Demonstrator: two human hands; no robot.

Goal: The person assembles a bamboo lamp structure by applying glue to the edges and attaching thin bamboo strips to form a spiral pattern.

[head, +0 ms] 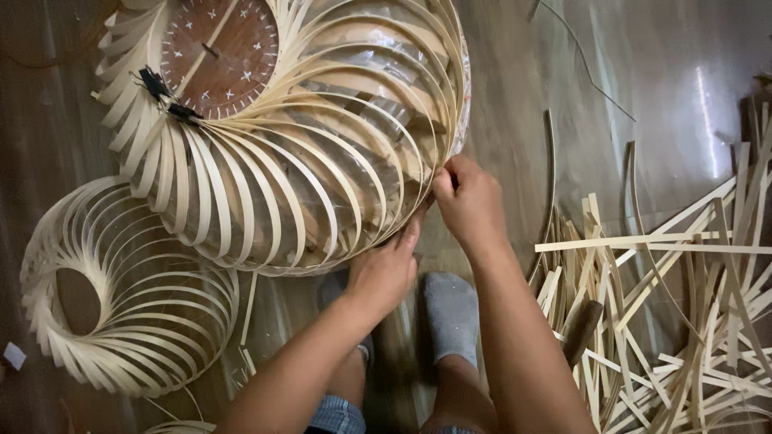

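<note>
Your right hand (470, 201) is pinching a strip at the rim of the big bamboo shade (289, 161); your left hand (386, 269) is pressing its slats, with clear plastic (378, 64) sitting inside.

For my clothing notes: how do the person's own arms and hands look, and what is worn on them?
Both forearms are bare, without sleeves. The left hand and right hand wear no gloves; no rings, watch or bracelets are visible.
</note>
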